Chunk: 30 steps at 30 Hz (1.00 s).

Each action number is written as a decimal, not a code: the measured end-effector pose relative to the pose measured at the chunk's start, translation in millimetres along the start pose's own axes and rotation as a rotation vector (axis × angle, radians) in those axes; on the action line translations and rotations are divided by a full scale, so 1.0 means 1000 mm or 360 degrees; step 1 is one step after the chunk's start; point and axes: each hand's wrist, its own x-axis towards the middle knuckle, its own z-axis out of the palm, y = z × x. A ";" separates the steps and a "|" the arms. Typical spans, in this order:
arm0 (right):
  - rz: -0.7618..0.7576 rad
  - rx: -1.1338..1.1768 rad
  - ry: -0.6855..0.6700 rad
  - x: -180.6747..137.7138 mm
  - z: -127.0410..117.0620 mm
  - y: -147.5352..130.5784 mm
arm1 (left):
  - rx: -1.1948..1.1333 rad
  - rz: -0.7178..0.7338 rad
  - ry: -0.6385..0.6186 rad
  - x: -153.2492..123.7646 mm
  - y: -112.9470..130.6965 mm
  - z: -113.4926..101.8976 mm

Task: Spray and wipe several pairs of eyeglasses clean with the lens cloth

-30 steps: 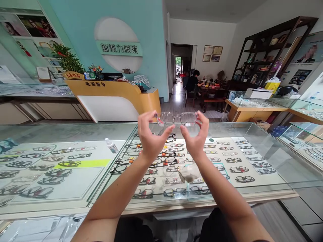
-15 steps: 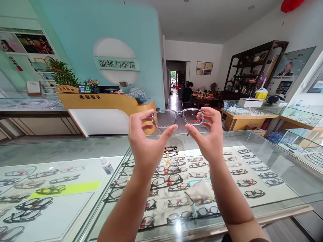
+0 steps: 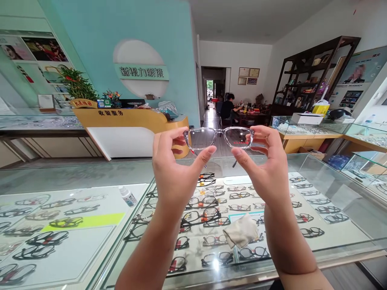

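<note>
A pair of clear-framed glasses (image 3: 218, 137) is held up at chest height in front of me, lenses facing away. My left hand (image 3: 173, 169) pinches the frame's left end between thumb and fingers. My right hand (image 3: 266, 165) pinches the right end the same way. Both folded temples hang below the lenses. Under my forearms lies a glass display counter (image 3: 329, 177) with several rows of glasses inside. A beige cleaning cloth (image 3: 240, 231) rests on the counter glass below my right wrist.
A small white bottle (image 3: 127, 196) lies on the left counter section. Beyond stand a yellow reception desk (image 3: 133, 121), a dark shelf unit (image 3: 314, 76) at the right, more glass counters (image 3: 305, 129), and a person seated at a table (image 3: 227, 108) down the corridor.
Both hands have raised the glasses and brought them closer to me. The view has tilted up and back down a little, and the cloth now shows plainly on the counter.
</note>
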 end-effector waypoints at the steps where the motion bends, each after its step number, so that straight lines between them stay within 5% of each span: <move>1: -0.0001 -0.0016 0.0004 0.000 -0.001 -0.001 | 0.0002 -0.0003 -0.0003 0.000 0.000 0.000; 15: -0.0040 -0.0176 -0.0015 -0.005 -0.008 -0.006 | 0.0012 0.0000 -0.0023 -0.003 0.004 0.003; 30: -0.0201 -0.0215 0.0076 -0.006 0.001 -0.004 | -0.0213 -0.0102 -0.0165 0.008 -0.021 0.010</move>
